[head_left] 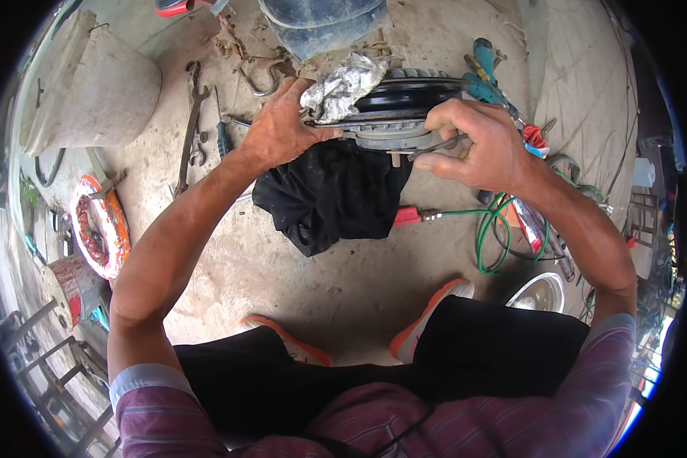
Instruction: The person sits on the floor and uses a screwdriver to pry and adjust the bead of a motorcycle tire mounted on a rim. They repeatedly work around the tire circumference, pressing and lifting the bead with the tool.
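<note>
Left grip [282, 126] around wheel [412, 98], right grip [487, 145] around tool [437, 147]; blue tub [327, 27] beyond, contents hidden

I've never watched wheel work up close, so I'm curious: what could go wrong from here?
The slim metal tool in the right hand, close to the wheel, might slip and scrape that hand. The crumpled silvery rag beside the left hand could slide and get in the way. The looped green hose or cord near the right shoe might catch a foot.
</note>
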Tool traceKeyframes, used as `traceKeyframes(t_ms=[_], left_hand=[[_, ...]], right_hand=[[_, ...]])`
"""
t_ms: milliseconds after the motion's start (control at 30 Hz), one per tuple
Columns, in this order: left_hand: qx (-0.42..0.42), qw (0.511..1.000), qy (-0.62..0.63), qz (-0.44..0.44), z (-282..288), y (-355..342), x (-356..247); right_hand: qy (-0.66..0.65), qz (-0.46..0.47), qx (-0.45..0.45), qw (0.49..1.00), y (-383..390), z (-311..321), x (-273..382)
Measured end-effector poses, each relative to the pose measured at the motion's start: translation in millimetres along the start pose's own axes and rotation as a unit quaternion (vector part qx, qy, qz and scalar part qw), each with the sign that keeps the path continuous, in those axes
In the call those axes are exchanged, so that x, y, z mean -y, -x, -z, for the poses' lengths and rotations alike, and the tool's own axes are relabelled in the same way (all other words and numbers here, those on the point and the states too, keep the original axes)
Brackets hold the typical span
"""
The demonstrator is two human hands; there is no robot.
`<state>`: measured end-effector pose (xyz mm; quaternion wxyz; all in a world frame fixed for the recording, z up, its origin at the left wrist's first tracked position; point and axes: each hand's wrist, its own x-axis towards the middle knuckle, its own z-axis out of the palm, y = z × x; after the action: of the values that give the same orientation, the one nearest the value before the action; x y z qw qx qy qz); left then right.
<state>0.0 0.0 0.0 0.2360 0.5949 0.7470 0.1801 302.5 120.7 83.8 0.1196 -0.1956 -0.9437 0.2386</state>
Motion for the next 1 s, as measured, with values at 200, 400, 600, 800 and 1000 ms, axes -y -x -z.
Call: traceKeyframes(t_ms=[200,400,600,800,1000], left_hand=[[-0.014,0.999,0.051,-0.010,-8.0,-5.8,2.2],[-0.051,0.998,0.019,0.008,-5.2,9.1,-1.1],[-0.062,0.998,0.012,0.011,0.1,23.5,2.6],[0.014,0.987,0.157,0.026,16.6,36.7,28.5],[0.015,0.952,0.305,0.025,18.7,40.7,31.8]], right_hand=[[0.080,0.130,-0.030,0.988,3.5,-3.2,-7.8],[0.062,0.117,-0.032,0.991,7.7,-8.8,-10.6],[0.007,0.022,-0.020,1.000,9.4,-3.6,-15.1],[-0.040,-0.048,0.022,0.998,7.4,-0.4,-7.7],[-0.054,-0.037,0.011,0.998,7.8,-4.9,-6.6]])
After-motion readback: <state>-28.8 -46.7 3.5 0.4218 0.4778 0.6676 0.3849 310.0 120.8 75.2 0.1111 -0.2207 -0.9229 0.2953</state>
